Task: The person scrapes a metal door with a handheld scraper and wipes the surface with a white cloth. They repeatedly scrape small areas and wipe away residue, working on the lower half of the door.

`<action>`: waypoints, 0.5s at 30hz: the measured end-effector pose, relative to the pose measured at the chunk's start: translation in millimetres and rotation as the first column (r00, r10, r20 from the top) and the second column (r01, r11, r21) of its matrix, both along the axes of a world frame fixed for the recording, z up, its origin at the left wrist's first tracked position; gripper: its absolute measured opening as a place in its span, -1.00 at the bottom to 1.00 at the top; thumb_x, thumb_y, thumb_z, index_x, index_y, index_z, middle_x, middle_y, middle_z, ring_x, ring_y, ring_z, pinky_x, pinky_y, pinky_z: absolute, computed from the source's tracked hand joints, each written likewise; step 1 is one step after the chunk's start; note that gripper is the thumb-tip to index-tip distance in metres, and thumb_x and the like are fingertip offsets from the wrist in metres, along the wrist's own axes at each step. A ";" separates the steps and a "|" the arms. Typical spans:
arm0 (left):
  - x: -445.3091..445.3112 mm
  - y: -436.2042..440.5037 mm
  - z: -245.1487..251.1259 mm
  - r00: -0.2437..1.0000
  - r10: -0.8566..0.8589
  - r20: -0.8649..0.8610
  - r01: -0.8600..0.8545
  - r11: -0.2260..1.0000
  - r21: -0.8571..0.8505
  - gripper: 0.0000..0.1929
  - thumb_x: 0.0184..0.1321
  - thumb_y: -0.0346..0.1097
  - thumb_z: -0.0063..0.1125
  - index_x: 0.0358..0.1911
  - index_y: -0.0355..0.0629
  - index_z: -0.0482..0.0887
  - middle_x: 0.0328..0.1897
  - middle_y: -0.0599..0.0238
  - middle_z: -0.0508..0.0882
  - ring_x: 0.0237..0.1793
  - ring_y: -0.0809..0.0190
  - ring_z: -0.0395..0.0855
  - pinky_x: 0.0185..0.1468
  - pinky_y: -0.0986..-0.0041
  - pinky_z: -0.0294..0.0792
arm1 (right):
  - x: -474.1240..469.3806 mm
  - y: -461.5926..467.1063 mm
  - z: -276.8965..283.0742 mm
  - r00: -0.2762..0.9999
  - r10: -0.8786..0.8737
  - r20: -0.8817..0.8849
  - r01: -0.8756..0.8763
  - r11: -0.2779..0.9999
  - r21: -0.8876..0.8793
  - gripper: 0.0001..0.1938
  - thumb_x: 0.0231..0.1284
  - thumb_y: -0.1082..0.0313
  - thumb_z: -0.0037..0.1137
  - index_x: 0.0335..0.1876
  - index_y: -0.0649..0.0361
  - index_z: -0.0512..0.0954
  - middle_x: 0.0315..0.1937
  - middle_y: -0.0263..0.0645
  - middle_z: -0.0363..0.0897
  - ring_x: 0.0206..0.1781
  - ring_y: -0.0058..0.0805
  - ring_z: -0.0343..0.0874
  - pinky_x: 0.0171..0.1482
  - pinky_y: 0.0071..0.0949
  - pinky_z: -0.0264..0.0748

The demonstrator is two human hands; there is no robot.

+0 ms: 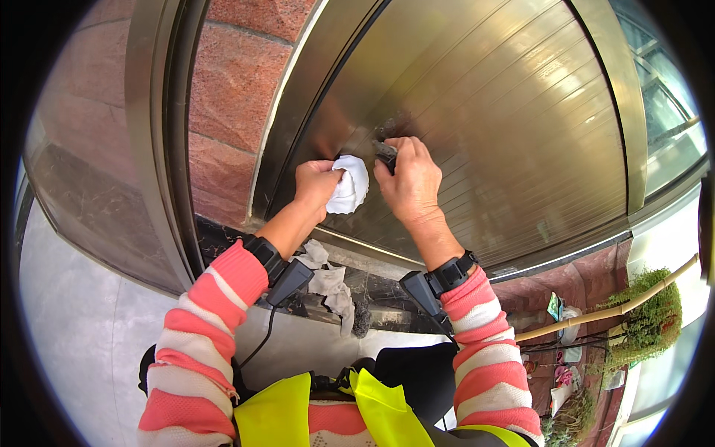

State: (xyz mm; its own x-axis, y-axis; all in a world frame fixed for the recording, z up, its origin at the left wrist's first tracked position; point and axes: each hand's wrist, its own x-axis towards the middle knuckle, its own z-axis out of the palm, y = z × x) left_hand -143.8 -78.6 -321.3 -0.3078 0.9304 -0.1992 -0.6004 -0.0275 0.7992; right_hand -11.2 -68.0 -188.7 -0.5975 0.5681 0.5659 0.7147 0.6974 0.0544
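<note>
My left hand (313, 184) grips a crumpled white cloth or tissue (352, 181) between thumb and fingers, close in front of a ribbed, brass-toned metal door panel (519, 128). Just to its right, my right hand (413, 179) is closed around a small dark tool, perhaps a scraper (386, 155). The tool's far end meets or nearly meets the panel; exact contact is hard to tell. Around that spot the shiny surface shows a dark smudge or reflection (396, 125). Part of the tool is hidden by my fingers.
Greyish rags (329, 282) and a steel-wool pad (362, 320) lie on the dark stone step below. A metal frame (162, 139) and red stone wall (240, 89) stand left. At lower right, a bamboo pole (586, 319) extends past green plants (648, 318).
</note>
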 end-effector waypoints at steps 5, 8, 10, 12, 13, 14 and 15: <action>-1.4 -0.5 -0.4 1.000 0.006 0.007 -0.006 1.000 0.006 -0.87 0.22 -0.53 0.24 -0.22 -0.40 0.80 -0.29 0.18 0.81 -0.36 0.31 0.76 -0.31 0.43 0.56 | -0.3 -0.3 0.2 0.985 0.023 -0.172 -0.008 0.996 0.083 -0.68 0.02 0.37 0.34 -0.08 0.17 0.55 -0.18 -0.17 0.58 -0.05 -0.08 0.61 -0.12 -0.14 0.59; -1.5 -0.2 -0.2 1.000 -0.016 0.002 0.016 1.000 0.004 -0.87 0.22 -0.53 0.24 -0.22 -0.40 0.80 -0.29 0.18 0.81 -0.36 0.31 0.76 -0.31 0.42 0.56 | -0.8 -0.8 -1.1 0.999 0.007 -0.035 -0.007 1.000 -0.008 -0.69 0.01 0.38 0.35 -0.10 0.17 0.56 -0.19 -0.17 0.58 -0.05 -0.09 0.61 -0.12 -0.13 0.59; -1.7 -0.1 0.4 1.000 -0.010 0.004 0.010 1.000 0.002 -0.87 0.22 -0.54 0.23 -0.23 -0.40 0.80 -0.29 0.18 0.81 -0.36 0.30 0.76 -0.31 0.42 0.56 | -1.2 -1.1 -1.3 0.994 0.019 -0.109 -0.014 0.999 0.046 -0.69 0.01 0.38 0.35 -0.10 0.17 0.56 -0.19 -0.17 0.58 -0.06 -0.09 0.61 -0.13 -0.13 0.60; -1.5 -1.0 1.1 1.000 0.007 0.019 -0.007 1.000 0.000 -0.87 0.22 -0.54 0.23 -0.23 -0.40 0.80 -0.29 0.18 0.80 -0.36 0.30 0.76 -0.30 0.42 0.56 | -2.6 -2.0 -1.8 0.981 0.020 -0.194 0.003 0.993 0.115 -0.68 0.00 0.38 0.36 -0.09 0.17 0.56 -0.18 -0.16 0.58 -0.05 -0.10 0.61 -0.13 -0.12 0.60; -1.7 -1.5 1.5 1.000 0.010 0.009 -0.010 1.000 -0.001 -0.87 0.22 -0.54 0.23 -0.23 -0.40 0.80 -0.30 0.18 0.80 -0.36 0.30 0.76 -0.31 0.42 0.56 | -2.9 -2.1 -1.3 0.973 0.021 -0.228 0.010 0.991 0.136 -0.68 0.01 0.38 0.34 -0.09 0.18 0.57 -0.19 -0.16 0.58 -0.05 -0.09 0.62 -0.13 -0.12 0.60; -1.9 -1.6 2.0 1.000 0.001 0.009 -0.001 1.000 -0.001 -0.87 0.22 -0.54 0.23 -0.23 -0.40 0.80 -0.30 0.18 0.80 -0.37 0.30 0.75 -0.31 0.42 0.55 | -3.9 -3.2 -2.4 0.980 0.000 -0.198 0.016 0.997 0.079 -0.69 0.01 0.38 0.34 -0.09 0.18 0.57 -0.19 -0.16 0.59 -0.05 -0.09 0.62 -0.13 -0.12 0.60; -2.1 -1.7 2.4 1.000 -0.006 0.016 0.006 1.000 -0.006 -0.87 0.22 -0.54 0.23 -0.23 -0.40 0.80 -0.30 0.19 0.80 -0.37 0.31 0.75 -0.31 0.42 0.55 | -4.3 -3.5 -2.2 0.980 0.020 -0.196 -0.002 0.996 0.095 -0.69 0.01 0.38 0.33 -0.08 0.18 0.57 -0.20 -0.16 0.59 -0.06 -0.09 0.62 -0.13 -0.12 0.60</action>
